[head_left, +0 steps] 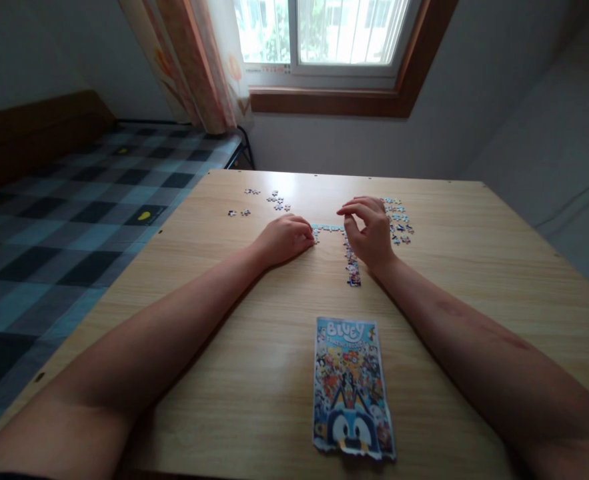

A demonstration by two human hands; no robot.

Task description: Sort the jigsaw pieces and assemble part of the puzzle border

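Note:
A partly joined jigsaw puzzle (353,272) lies on the table, its top row and right side forming an angled strip. A short column of puzzle pieces (315,235) hangs from the left end of that row. My left hand (288,238) rests there with fingers curled and fingertips closed on a piece at this column, mostly hidden by them. Above the top right corner is my right hand (370,230), its thumb and forefinger apart and nothing visible between them. It covers part of the strip. Nearer to me lies a printed Bluey picture sheet (351,390) with a ragged lower edge.
Loose puzzle pieces (399,218) are grouped right of my right hand. More loose pieces (275,199) lie scattered toward the far left of the wooden table (244,320). A bed with a checked cover (124,177) stands left; a curtained window (349,33) is beyond.

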